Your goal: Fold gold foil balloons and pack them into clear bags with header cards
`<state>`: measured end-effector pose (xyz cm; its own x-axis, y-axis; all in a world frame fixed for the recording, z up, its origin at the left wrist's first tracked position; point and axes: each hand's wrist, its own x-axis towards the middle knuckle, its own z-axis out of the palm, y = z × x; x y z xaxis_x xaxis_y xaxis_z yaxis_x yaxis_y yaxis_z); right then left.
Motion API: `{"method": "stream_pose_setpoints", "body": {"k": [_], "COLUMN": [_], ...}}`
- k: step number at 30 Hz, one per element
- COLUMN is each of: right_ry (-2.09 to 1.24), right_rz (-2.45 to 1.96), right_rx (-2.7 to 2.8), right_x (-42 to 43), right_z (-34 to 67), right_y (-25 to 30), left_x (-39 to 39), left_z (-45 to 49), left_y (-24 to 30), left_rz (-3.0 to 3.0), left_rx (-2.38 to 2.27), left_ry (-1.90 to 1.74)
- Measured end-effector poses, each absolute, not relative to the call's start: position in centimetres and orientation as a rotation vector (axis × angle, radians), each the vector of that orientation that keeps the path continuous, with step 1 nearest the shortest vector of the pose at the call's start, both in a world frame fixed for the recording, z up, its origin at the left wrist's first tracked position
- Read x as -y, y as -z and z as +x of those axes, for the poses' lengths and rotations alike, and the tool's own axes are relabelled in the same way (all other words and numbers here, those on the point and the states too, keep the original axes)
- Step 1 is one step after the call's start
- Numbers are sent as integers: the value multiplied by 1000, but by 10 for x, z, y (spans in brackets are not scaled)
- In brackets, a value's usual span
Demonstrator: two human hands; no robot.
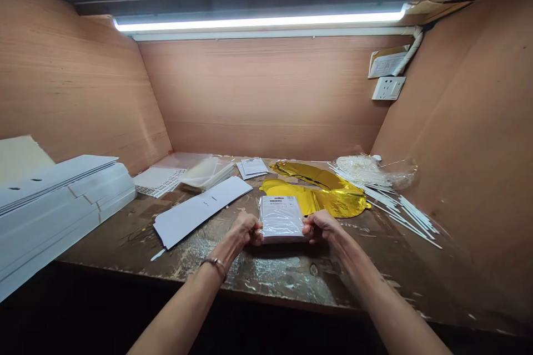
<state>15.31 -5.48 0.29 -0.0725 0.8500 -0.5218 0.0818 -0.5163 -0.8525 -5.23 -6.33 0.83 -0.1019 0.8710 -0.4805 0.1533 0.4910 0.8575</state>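
Between my hands is a flat white package (pixel 282 219) in clear, shiny plastic, with a hang slot and small print along its top. My left hand (pixel 246 228) is closed on its left edge, thumb and fingers pinching the wrap. On the opposite edge my right hand (pixel 320 226) grips it the same way. The package is held just over the worn table, its top leaning away from me. Right behind it lie gold foil balloons (pixel 333 202), flat and partly covered by the package. Left of my left hand rests a stack of white cards (pixel 202 211).
White sticks (pixel 416 219) spread at the right beside a plastic bag (pixel 362 169). Clear plastic sleeves (pixel 206 172), printed sheets (pixel 160 180) and small printed cards (pixel 252 167) lie at the back. A tall pile of folded white card (pixel 62 205) stands left. Wooden walls enclose the table (pixel 266 274).
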Motion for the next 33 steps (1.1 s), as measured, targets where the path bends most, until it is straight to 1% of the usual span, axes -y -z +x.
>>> {"method": "stream_pose_setpoints", "body": {"k": [2,4,8,11,14,16,20,25,29,33], "right_ry": [-1615,-1542,-1378,-1348,-1347,-1368,-1540,-1625,-1676,-1617], "right_rz": [-1559,-1499,-1330,-1250,-1225,-1089,-766,-628,-613,-828], "right_rx": [978,956,973,978,985,953,792,731,726,808], "right_x": [60,65,64,53,39,33,28,26,29,50], "right_z": [151,147,144,150,160,162,155,141,138,139], "right_y": [-4,-6,-11,-12,-12,-11,-4,8,13,-7], "left_x": [68,70,63,55,49,49,53,56,61,80], "left_z": [-58,-61,-59,-56,-56,-56,-56,-56,-57,-58], "left_y": [-9,-11,-21,-33,-40,-40,-32,-33,-44,-46], "left_rz": [912,898,838,922,960,944,913,838,752,679], "left_rx": [-1517,-1404,-958,-729,-622,-579,-518,-491,-471,-332], "left_ry": [-813,-959,-1307,-1436,-1501,-1493,-1446,-1366,-1290,-1142]}}
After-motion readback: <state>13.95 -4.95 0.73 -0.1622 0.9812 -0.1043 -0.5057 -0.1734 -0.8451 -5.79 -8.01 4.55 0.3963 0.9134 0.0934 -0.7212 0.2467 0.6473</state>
